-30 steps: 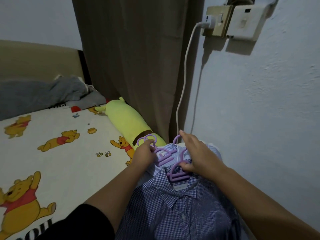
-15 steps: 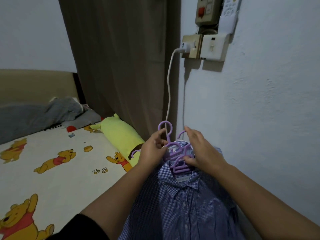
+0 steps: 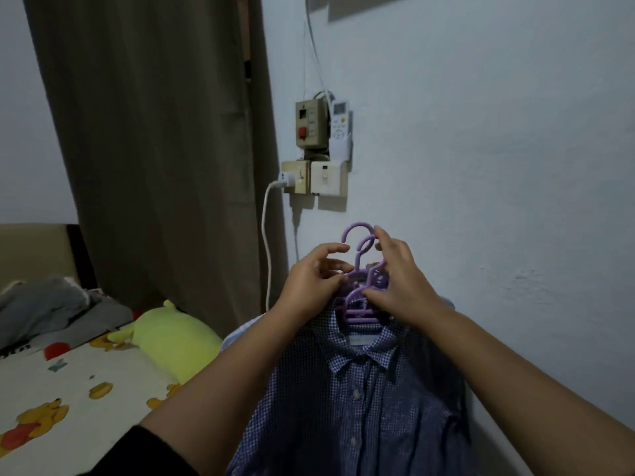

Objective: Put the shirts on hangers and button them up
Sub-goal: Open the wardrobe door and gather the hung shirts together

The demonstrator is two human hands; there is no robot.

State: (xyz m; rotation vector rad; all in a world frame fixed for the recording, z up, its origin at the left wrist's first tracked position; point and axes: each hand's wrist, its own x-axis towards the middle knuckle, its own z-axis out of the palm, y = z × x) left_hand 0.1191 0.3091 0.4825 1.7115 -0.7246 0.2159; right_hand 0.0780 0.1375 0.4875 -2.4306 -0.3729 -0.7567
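The purple hangers (image 3: 360, 297), bunched together with hooks pointing up, carried the checked shirt (image 3: 350, 400), which hung straight down in front of the wall (image 3: 515, 201). The left hand (image 3: 314, 286) pinched the hanger necks from the left; the right hand (image 3: 400, 280) gripped them from the right, its fingers (image 3: 381, 235) touching the hooks, so it lay nearer them. The bed (image 3: 68, 389) lay to the left.

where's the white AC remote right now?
Head view, upper centre: the white AC remote stands in a white wall holder, right of the beige breaker box, above the wall switches and the raised hands.
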